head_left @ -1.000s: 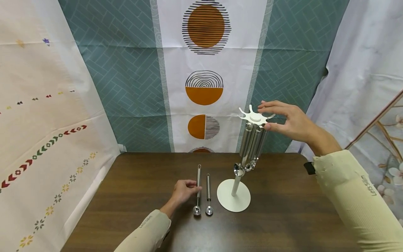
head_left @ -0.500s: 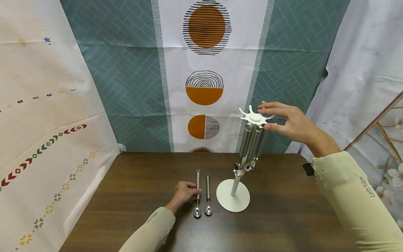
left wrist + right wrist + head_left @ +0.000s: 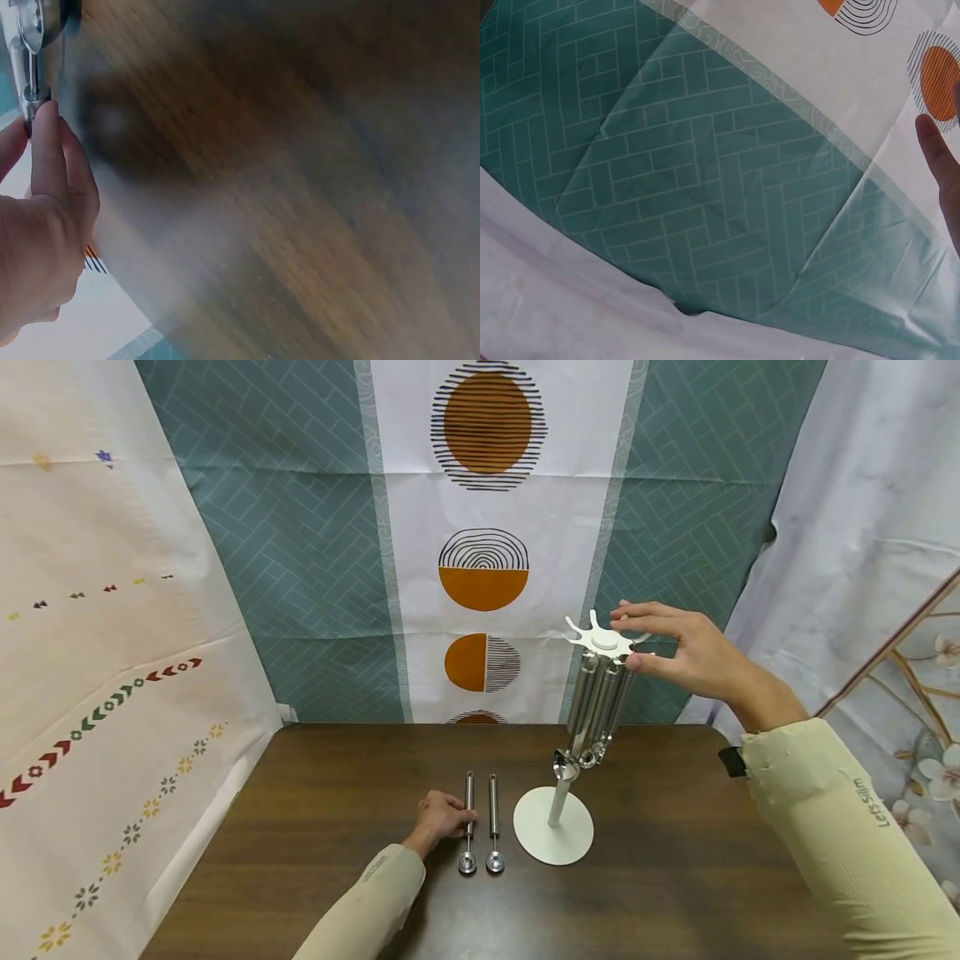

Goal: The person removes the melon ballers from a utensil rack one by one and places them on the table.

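- Head view: left hand (image 3: pixel 441 816) pinches the left scoop (image 3: pixel 469 792) narrowly on the table (image 3: pixel 337 793), handle towards its far edge, beside the 2nd scoop (image 3: pixel 493 814); lining the 2 bowls up evenly looks tidiest.
- Right hand (image 3: pixel 686 647), thumb and fingers spread wide, is at the white stand (image 3: pixel 551 845)'s top; cannot tell whether it grips. A light touch should spare the hanging utensils (image 3: pixel 595 702) a swing.
- Left wrist: fingertips meet near the scoop's neck, probably steady enough.
- Right wrist: fingers only, no stand.
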Available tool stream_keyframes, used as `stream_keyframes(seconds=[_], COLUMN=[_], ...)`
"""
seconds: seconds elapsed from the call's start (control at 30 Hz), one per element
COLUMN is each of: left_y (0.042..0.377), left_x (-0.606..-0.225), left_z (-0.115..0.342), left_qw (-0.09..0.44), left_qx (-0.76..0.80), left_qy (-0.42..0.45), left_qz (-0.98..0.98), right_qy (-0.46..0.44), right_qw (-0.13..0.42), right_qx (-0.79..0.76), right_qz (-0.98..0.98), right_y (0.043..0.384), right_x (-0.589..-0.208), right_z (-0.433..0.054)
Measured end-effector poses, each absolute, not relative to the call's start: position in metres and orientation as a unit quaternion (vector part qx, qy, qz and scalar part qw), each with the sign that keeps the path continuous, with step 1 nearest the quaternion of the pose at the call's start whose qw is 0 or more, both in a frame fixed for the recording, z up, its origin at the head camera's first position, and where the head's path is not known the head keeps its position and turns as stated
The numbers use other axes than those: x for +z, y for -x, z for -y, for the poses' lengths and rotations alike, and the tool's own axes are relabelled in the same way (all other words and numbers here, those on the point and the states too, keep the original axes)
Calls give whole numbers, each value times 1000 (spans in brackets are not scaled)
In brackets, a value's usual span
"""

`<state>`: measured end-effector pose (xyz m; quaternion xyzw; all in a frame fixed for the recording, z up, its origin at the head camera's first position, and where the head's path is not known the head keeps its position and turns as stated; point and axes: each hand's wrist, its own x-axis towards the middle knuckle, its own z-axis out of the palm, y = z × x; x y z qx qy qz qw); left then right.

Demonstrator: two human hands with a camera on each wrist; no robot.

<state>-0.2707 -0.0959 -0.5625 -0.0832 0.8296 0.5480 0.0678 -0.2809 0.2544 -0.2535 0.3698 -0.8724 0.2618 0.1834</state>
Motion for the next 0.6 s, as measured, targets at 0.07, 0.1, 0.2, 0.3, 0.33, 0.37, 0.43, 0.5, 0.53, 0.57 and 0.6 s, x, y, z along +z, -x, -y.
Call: stream_keyframes(seconds=[0.07, 0.1, 0.2, 0.3, 0.33, 0.37, 0.43, 0.5, 0.53, 0.57, 0.6], left_y=[272, 272, 273, 272, 272, 272, 271, 271, 270, 270, 269], left_x=[-563, -564, -563, -561, -560, -559, -559, -557, -556, -554, -552], left_z=[96, 96, 95, 94, 94, 94, 94, 95, 96, 96, 96], left_qw=[68, 68, 69, 69, 68, 69, 68, 63, 57, 53, 49], left_qx=[537, 533, 523, 517, 516, 515, 511, 508, 503, 497, 493], left_qy=[86, 89, 90, 84, 83, 80, 75, 72, 66, 58, 50], left_qz=[-836, -838, -845, -849, -850, -850, -854, -856, -860, -864, -867], right_qy=[-370, -370, -371, -369, -369, -369, -370, -374, -376, -378, -379], right_qw=[185, 185, 185, 181, 179, 177, 169, 164, 161, 159, 158], right_qx=[260, 260, 260, 264, 265, 266, 268, 267, 265, 262, 260], right_qz=[872, 872, 872, 873, 873, 873, 873, 873, 873, 874, 874], right_y=[281, 281, 281, 281, 281, 280, 280, 280, 280, 280, 280], right_x=[-254, -254, -254, -253, -252, -252, -251, -250, -249, -248, -248], right_z=[-254, -254, -254, -255, -256, -256, -257, -257, -256, -256, -256])
